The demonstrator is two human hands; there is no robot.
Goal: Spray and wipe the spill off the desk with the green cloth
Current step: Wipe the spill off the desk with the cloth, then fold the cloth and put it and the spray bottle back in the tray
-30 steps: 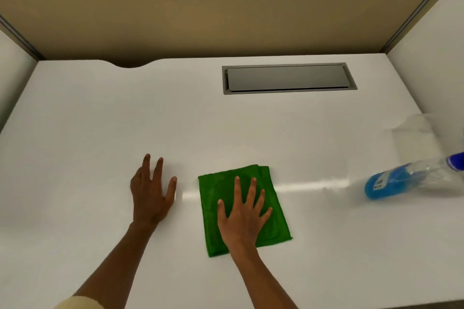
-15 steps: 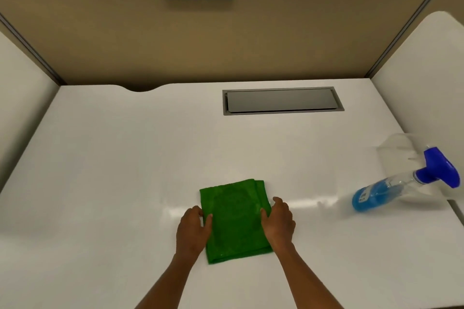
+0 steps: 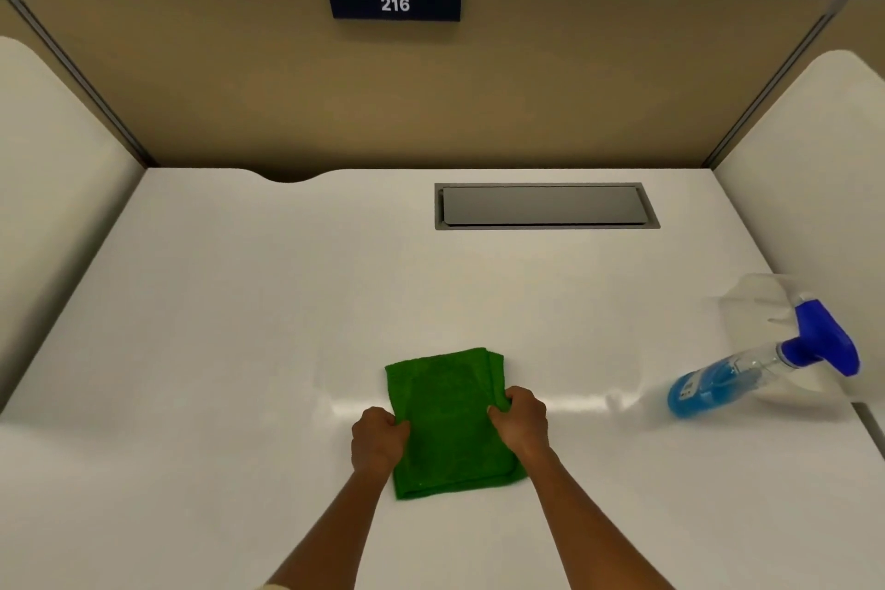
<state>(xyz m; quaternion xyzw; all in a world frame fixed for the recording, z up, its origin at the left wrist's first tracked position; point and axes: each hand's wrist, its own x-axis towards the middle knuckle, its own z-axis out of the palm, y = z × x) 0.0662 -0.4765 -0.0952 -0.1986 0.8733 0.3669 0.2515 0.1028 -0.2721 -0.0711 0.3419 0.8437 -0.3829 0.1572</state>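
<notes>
The green cloth (image 3: pixel 450 422) lies folded flat on the white desk (image 3: pixel 239 326), near its front edge, between the person's two hands. The left hand (image 3: pixel 378 443) pinches its left edge and the right hand (image 3: pixel 519 419) its right edge, fingers curled in. A spray bottle (image 3: pixel 747 369) with blue liquid stands well off to the right.

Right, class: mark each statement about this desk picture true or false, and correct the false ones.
1. Both hands grip the cloth. True: the left hand holds its left edge, the right hand its right edge.
2. The bottle stands upright. False: it is tilted, its blue trigger head up to the right.
3. The sign reads 216. True.
4. The cloth is red. False: it is green.
5. The cloth covers the hatch. False: the hatch is further back on the desk.
</notes>
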